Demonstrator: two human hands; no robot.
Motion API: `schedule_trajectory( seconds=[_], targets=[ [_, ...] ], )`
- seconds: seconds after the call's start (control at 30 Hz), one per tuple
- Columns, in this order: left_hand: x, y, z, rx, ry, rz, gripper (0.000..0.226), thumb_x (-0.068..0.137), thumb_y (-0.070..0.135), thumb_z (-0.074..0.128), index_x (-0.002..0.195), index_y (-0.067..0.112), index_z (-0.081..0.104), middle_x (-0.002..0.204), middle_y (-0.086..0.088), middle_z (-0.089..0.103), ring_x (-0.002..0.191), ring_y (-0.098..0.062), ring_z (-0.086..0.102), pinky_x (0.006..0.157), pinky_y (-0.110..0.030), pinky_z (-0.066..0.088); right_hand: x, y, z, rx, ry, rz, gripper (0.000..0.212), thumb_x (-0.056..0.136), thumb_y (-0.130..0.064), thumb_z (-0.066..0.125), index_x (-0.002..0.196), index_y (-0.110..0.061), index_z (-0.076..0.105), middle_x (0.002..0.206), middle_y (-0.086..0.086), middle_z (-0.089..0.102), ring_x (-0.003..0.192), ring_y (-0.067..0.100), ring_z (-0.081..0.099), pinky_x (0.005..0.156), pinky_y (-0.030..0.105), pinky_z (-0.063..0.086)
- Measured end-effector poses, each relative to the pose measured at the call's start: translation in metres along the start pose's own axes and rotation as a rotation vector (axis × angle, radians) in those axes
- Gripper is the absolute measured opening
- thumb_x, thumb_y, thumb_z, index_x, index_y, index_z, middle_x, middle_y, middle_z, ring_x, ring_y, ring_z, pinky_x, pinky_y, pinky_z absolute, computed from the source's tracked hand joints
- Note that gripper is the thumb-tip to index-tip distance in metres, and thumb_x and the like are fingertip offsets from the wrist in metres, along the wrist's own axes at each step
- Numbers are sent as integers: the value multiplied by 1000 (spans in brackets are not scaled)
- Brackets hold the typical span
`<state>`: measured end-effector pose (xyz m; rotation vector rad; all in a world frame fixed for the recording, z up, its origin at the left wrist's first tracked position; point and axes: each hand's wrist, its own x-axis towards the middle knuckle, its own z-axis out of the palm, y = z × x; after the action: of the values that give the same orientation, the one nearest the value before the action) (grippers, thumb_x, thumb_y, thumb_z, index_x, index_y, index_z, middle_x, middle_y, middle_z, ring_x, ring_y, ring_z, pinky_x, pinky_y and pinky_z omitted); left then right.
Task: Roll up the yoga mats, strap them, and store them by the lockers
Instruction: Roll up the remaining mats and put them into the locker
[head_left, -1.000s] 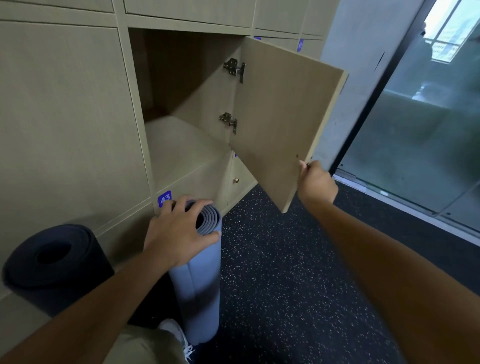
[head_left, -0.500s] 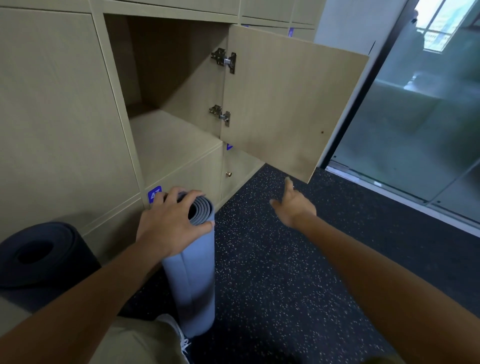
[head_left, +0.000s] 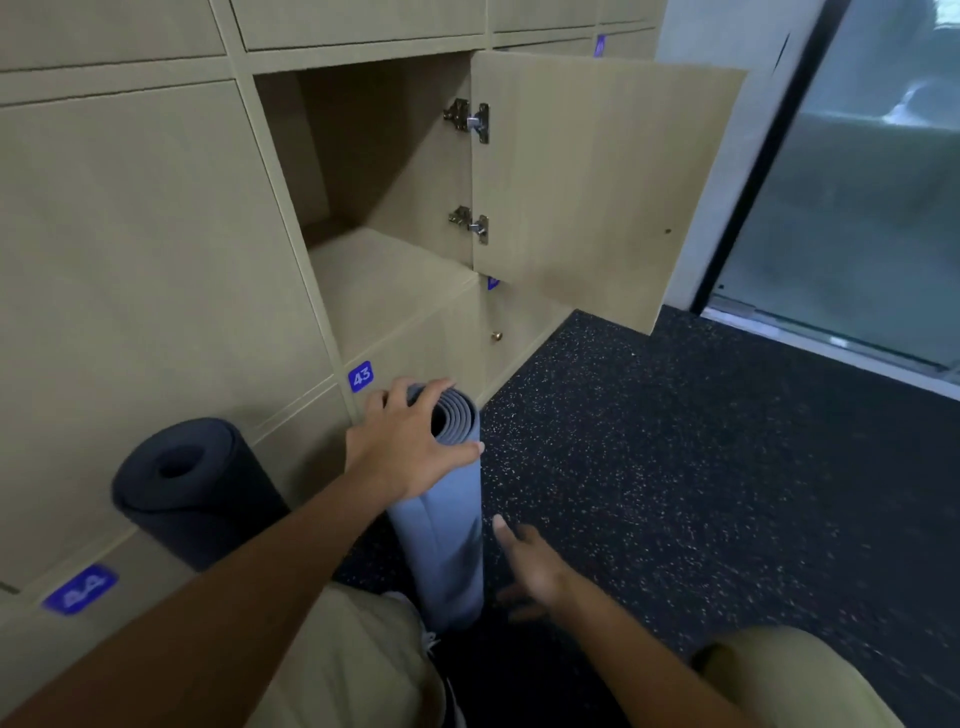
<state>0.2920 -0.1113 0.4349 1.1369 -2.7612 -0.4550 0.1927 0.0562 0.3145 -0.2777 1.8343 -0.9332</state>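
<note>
A rolled light-blue yoga mat (head_left: 447, 540) stands upright on the floor in front of locker 43. My left hand (head_left: 410, 441) grips its top end, fingers over the rim. My right hand (head_left: 530, 566) is open, fingers spread, just right of the mat's lower half and not touching it. A rolled dark navy mat (head_left: 187, 488) leans against the lockers to the left. No strap shows on either mat. Above, a locker compartment (head_left: 384, 280) stands open and empty, its door (head_left: 592, 182) swung out to the right.
Beige lockers (head_left: 145, 249) fill the left, with labels 43 (head_left: 360, 376) and 44 (head_left: 80, 590). Dark speckled floor (head_left: 675, 467) spreads to the right. A frosted glass door (head_left: 852, 208) is at far right. My knees in khaki trousers (head_left: 353, 654) are at the bottom.
My right hand let go of the locker door and dropped down beside the blue mat. The door swung wider open. My left hand kept its hold on the mat's top.
</note>
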Motion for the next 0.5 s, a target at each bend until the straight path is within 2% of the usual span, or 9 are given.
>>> schedule_trajectory(
  seconds=[0.03, 0.1, 0.17, 0.23, 0.27, 0.33, 0.4, 0.5],
  targets=[
    [-2, 2, -2, 2, -8, -5, 86, 74, 81, 59, 148, 52, 26, 152, 7, 28, 139, -26, 30, 104, -48, 44, -4, -2, 5, 66, -58, 3, 69, 100, -68, 38, 153, -24, 29, 150, 13, 45, 113, 36, 65, 83, 52, 61],
    [-7, 7, -3, 0, -9, -10, 81, 75, 77, 63, 144, 51, 30, 149, 5, 29, 136, -28, 34, 101, -46, 44, -20, -4, 11, 196, -177, 33, 64, 99, -71, 33, 140, -22, 37, 138, 20, 53, 111, 41, 67, 84, 56, 61],
    [-13, 11, -4, -17, 3, -8, 78, 74, 73, 66, 141, 50, 33, 146, 5, 31, 134, -28, 36, 99, -46, 43, -29, -1, 11, 310, -303, 97, 61, 98, -74, 26, 133, -25, 35, 125, 21, 59, 103, 40, 68, 85, 55, 60],
    [-19, 13, -3, -51, 22, -9, 77, 72, 70, 69, 139, 51, 37, 144, 5, 34, 132, -28, 38, 100, -46, 44, -30, 0, 8, 422, -412, 141, 80, 94, -80, 23, 149, -23, 30, 138, 28, 53, 103, 41, 67, 81, 55, 60],
    [-21, 14, -3, -72, 30, -13, 77, 69, 69, 71, 137, 51, 39, 143, 5, 35, 131, -28, 39, 101, -46, 45, -27, -1, 7, 500, -447, 155, 89, 91, -83, 26, 157, -23, 24, 149, 31, 43, 110, 46, 64, 78, 58, 61],
    [-25, 18, -4, -120, 40, -13, 78, 63, 66, 74, 133, 51, 45, 138, 5, 38, 128, -27, 40, 102, -48, 45, -21, -5, 5, 668, -461, 168, 95, 87, -86, 34, 161, -30, 15, 156, 35, 29, 123, 54, 56, 74, 62, 60],
    [-31, 29, -5, -151, 49, 11, 76, 62, 62, 79, 131, 50, 50, 134, 6, 41, 127, -25, 41, 103, -45, 45, -17, -4, 0, 772, -457, 172, 94, 85, -87, 37, 157, -29, 20, 152, 38, 31, 128, 58, 51, 80, 64, 58],
    [-46, 50, -4, -132, 53, 76, 74, 67, 54, 83, 133, 50, 50, 135, 9, 40, 128, -20, 38, 100, -41, 43, -20, -2, -4, 794, -480, 140, 81, 86, -87, 31, 134, -22, 42, 126, 32, 50, 128, 61, 48, 103, 69, 45]
  ],
)
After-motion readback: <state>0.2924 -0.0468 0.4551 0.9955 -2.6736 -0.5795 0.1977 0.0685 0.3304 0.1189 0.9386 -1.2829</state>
